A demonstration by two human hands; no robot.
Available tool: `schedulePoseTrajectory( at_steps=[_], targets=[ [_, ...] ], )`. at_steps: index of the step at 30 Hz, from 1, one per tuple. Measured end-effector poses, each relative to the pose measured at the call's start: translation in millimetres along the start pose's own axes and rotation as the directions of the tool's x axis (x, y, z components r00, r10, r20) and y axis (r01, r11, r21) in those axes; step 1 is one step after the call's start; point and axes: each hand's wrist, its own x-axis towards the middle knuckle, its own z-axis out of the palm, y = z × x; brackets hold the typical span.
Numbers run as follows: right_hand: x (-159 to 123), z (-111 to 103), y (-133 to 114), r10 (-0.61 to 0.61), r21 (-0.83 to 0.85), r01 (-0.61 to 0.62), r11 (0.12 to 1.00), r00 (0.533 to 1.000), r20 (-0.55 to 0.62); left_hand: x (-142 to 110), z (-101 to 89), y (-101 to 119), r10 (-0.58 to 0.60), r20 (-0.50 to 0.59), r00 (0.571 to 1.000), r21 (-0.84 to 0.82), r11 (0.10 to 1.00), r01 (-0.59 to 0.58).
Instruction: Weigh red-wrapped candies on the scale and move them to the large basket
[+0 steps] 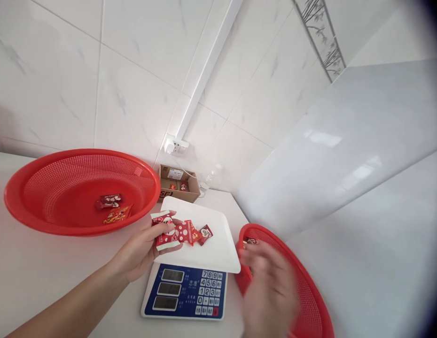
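My left hand (148,241) is closed on a red and white snack packet (162,238), held over the left side of the white weighing pan (204,256). Beside its fingers on the pan are a red dotted packet (185,231) and a dark red packet (205,234). Below the pan, the digital scale (185,291) shows a blue keypad panel. My right hand (269,286) is smeared by motion in front of the right red basket (312,305); its fingers are too blurred to read. Part of a packet (251,240) shows in that basket.
A large red plastic basket (81,230) stands at the left with a few packets (114,206) inside. Behind the scale is a small cardboard box (179,190) with packets in it. A plugged-in cord runs from the wall socket (176,146). Glossy panels (345,188) rise at the right.
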Motion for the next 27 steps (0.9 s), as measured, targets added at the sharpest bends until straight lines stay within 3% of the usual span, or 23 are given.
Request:
schedulePoseTrajectory(
  at_steps=[2,4,6,7,8,10,13,15,18,22,27],
  targets=[
    [-19.1,28.6,3.3,0.071,0.002,-0.073,0.997,0.975,0.209,-3.0,0.9,-1.8,-0.046,0.039,0.998,0.048,0.998,0.045],
    [-32.4,57.4,8.9,0.191,0.055,-0.266,0.963,0.809,0.556,-6.1,1.9,-3.8,-0.072,0.101,0.992,0.08,0.995,0.064],
    [-38.8,76.3,14.5,0.225,0.1,-0.42,0.902,0.654,0.722,-8.3,3.1,-6.2,-0.08,0.18,0.98,0.116,0.991,0.06],
    [-39.9,81.0,17.1,0.226,0.119,-0.458,0.881,0.627,0.745,-8.8,3.6,-7.4,-0.099,0.218,0.971,0.146,0.987,0.068],
    [-39.8,82.9,19.4,0.228,0.134,-0.469,0.873,0.635,0.738,-8.7,3.9,-8.5,-0.12,0.243,0.962,0.179,0.981,0.077],
    [-37.5,80.6,23.1,0.252,0.134,-0.445,0.886,0.702,0.666,-7.0,3.8,-10.2,-0.127,0.242,0.962,0.23,0.971,0.07],
    [-33.2,71.2,26.1,0.314,0.11,-0.426,0.898,0.795,0.519,-1.7,1.7,-11.3,0.045,0.144,0.989,0.27,0.959,-0.083],
    [-32.1,66.6,26.3,0.332,0.115,-0.432,0.894,0.814,0.476,1.4,0.2,-11.3,0.137,0.107,0.985,0.315,0.935,-0.165],
    [-34.0,64.9,23.5,0.308,0.131,-0.426,0.895,0.804,0.508,2.1,-0.2,-11.7,0.111,0.169,0.979,0.396,0.902,-0.17],
    [-38.0,67.2,13.4,0.26,0.156,-0.43,0.889,0.756,0.601,-0.6,0.8,-14.2,0.099,0.319,0.943,0.474,0.845,-0.249],
    [-39.8,68.7,5.9,0.231,0.18,-0.437,0.881,0.73,0.644,-1.7,0.7,-18.0,0.112,0.306,0.945,0.433,0.868,-0.243]
  ],
)
